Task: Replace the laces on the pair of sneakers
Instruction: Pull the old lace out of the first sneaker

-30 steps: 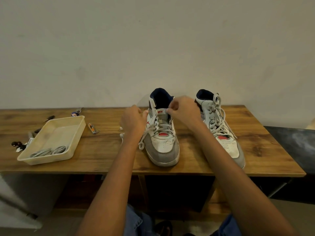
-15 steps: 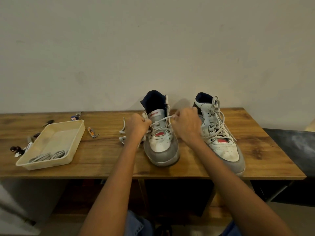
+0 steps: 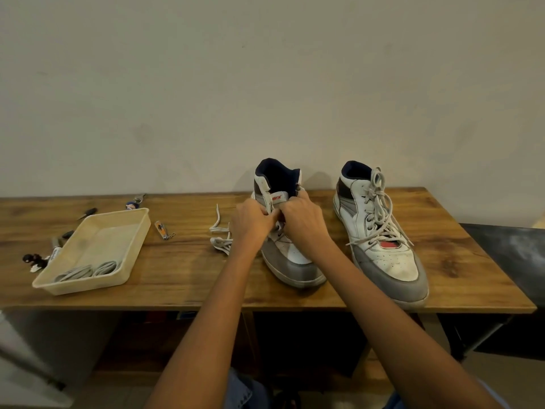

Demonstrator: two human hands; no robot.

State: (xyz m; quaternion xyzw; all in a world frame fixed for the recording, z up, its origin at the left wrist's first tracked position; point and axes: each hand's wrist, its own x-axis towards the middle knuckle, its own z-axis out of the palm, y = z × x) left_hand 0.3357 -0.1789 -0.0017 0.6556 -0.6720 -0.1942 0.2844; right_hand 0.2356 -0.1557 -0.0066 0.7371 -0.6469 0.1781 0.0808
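Observation:
Two white, grey and navy high-top sneakers stand on the wooden table. The left sneaker is at the middle, toe toward me. My left hand and my right hand meet over its lace area, fingers pinched on its white lace; the eyelets under them are hidden. A loose length of that lace trails on the table to the left of the shoe. The right sneaker stands alone, fully laced with its lace ends loose.
A cream plastic tray at the left holds coiled grey laces. A nail clipper lies beside it. Small tools and keys lie behind and left of the tray. A wall rises behind the table; a dark surface adjoins its right end.
Both hands have come down from the shoe's collar to the lower lacing and closed together. More loose lace now lies on the table to the left of the shoe.

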